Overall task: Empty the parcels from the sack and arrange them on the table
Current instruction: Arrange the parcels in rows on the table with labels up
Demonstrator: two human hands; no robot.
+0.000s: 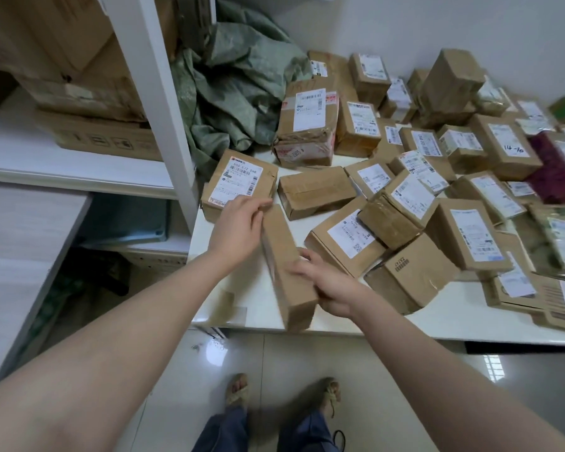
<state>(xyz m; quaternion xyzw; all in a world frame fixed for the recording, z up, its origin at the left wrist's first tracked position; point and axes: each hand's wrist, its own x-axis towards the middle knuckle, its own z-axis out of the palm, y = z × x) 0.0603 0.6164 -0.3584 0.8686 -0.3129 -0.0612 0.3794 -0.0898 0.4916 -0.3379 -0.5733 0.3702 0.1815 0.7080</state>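
Long parcel point(286, 256) lies at the table's point(405, 324) near left edge, axis running near to far, between both hands. Left hand point(238, 223) presses straight fingers against its far-left side. Right hand point(323, 282) drapes fingers over the near end; thumb hidden, grip unclear.

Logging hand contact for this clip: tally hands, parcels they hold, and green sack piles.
Hands: 2, left hand and right hand
Parcels held: 1, long parcel
Green sack piles: 1, sack pile
Total: 4
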